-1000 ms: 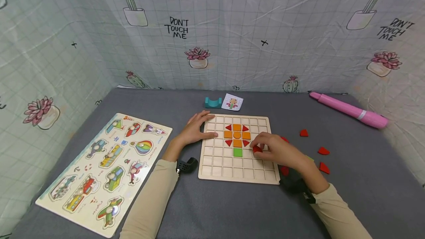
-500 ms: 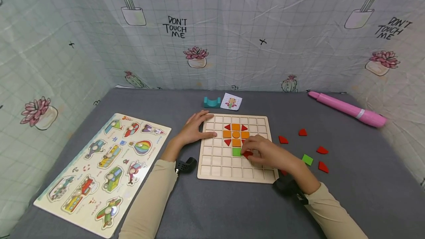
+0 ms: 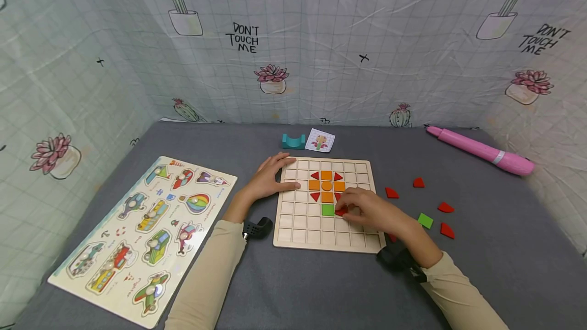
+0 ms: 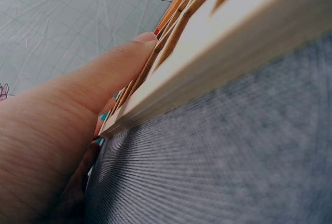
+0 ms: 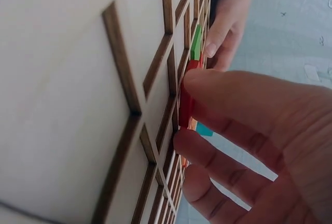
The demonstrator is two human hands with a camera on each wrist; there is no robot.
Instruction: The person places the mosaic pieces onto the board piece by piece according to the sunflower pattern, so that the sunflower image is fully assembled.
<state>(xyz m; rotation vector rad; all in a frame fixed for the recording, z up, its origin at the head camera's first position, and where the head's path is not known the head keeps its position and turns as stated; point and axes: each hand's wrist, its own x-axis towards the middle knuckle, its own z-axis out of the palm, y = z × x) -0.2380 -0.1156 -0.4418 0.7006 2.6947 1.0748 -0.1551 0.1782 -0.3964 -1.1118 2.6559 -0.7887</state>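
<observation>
A wooden grid board (image 3: 298, 223) lies on the grey cloth. Orange tiles form a cross on it, with small red triangles at the corners and a green square tile (image 3: 327, 210) just below. My left hand (image 3: 266, 181) rests at the board's left edge, its thumb (image 4: 124, 60) straight over the rim. With thumb and fingertips, my right hand (image 3: 373, 210) pinches a red tile (image 5: 185, 99) at the cell right of the green square. In the right wrist view the red tile is close against the grid, partly hidden by the thumb.
Loose red tiles (image 3: 446, 207) and a green tile (image 3: 425, 220) lie right of the board. Behind it are a teal holder (image 3: 293, 141) and a pattern card (image 3: 320, 140). A picture puzzle board (image 3: 133, 228) lies left; a pink pen-shaped object (image 3: 481, 150) is back right.
My right hand has moved left over the board with the red tile, to beside the green square, and has barely shifted over the last half second. The left hand stays put.
</observation>
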